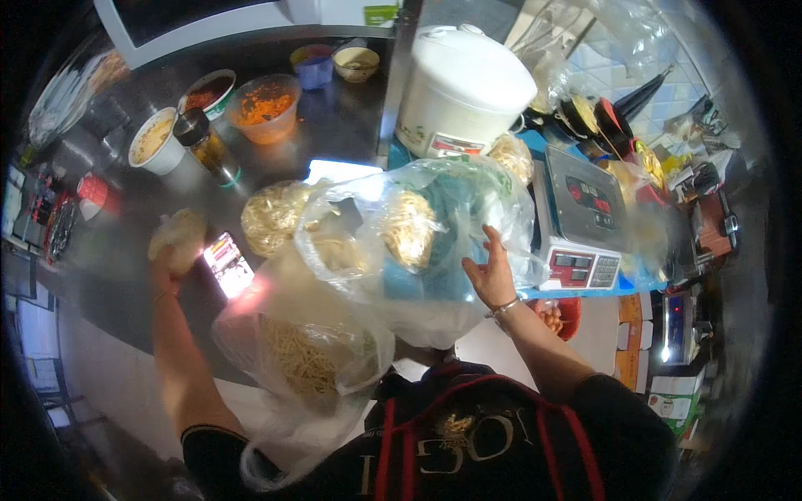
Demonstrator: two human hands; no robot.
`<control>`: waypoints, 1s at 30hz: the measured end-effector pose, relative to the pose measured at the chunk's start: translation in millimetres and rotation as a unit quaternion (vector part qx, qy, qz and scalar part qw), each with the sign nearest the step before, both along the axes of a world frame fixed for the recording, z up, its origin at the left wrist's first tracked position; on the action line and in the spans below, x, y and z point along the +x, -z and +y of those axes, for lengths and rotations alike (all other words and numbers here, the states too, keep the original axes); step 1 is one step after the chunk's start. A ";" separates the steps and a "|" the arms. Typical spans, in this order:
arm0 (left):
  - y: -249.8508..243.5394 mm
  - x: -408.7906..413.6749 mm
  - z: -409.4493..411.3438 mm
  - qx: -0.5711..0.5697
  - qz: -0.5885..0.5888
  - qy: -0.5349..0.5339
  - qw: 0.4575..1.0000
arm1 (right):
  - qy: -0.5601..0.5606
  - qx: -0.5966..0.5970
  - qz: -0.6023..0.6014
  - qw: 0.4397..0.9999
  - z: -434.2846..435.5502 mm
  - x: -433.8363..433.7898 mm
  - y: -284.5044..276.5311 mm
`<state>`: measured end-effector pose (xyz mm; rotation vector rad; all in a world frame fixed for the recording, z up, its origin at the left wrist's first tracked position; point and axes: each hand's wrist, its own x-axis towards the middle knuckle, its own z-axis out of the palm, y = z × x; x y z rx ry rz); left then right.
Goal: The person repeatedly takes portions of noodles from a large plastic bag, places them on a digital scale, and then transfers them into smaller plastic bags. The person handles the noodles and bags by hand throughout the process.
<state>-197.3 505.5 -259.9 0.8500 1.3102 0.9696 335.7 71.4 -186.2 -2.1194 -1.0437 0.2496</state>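
Observation:
At the left, my left hand holds a small clear plastic bag of noodles over the dark counter. A phone with a lit screen lies just right of that hand. My right hand has its fingers apart, beside a large clear plastic bag; whether it touches the plastic I cannot tell. A bundle of noodles shows in or through that bag. Another bagged bundle of noodles sits left of it. Close to my body, a big clear bag holds more noodles.
A digital scale stands right of the large bag, behind it a white lidded cooker. Along the back left are a tub of orange-red food, a white tub, a glass jar and bowls. A red basin is below the counter.

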 end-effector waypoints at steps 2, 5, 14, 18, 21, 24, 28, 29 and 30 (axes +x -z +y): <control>-25.1 -12.7 -24.8 0.079 -0.133 -0.046 0.987 | -0.024 0.024 -0.059 0.998 -2.2 11.5 2.0; -147.6 6.7 -74.4 0.105 -0.154 -0.023 0.982 | -0.044 -0.024 0.054 0.997 -11.9 22.2 -9.5; -315.8 166.9 -391.4 0.066 -0.105 0.005 0.992 | -0.294 -0.346 -0.028 0.891 -13.3 54.0 -26.8; -209.4 280.6 -437.9 0.262 0.136 0.303 0.906 | -0.391 -0.359 -0.117 0.839 -26.4 69.7 -15.4; -139.9 387.6 -427.1 0.214 -0.006 0.260 0.942 | -0.331 -0.353 -0.134 0.865 -31.4 84.3 -56.4; -85.7 464.1 -397.4 0.084 -0.221 0.074 0.969 | -0.291 -0.293 -0.140 0.900 -41.5 91.2 -77.9; -59.4 521.1 -371.9 -0.028 -0.369 -0.020 0.929 | -0.261 -0.276 -0.130 0.916 -45.0 100.0 -76.3; -51.1 530.2 -371.1 -0.038 -0.358 -0.047 0.932 | -0.260 -0.274 -0.125 0.917 -43.5 100.6 -74.8; -28.7 535.4 -371.3 -0.041 -0.300 -0.077 0.950 | -0.261 -0.272 -0.132 0.917 -41.1 99.9 -72.2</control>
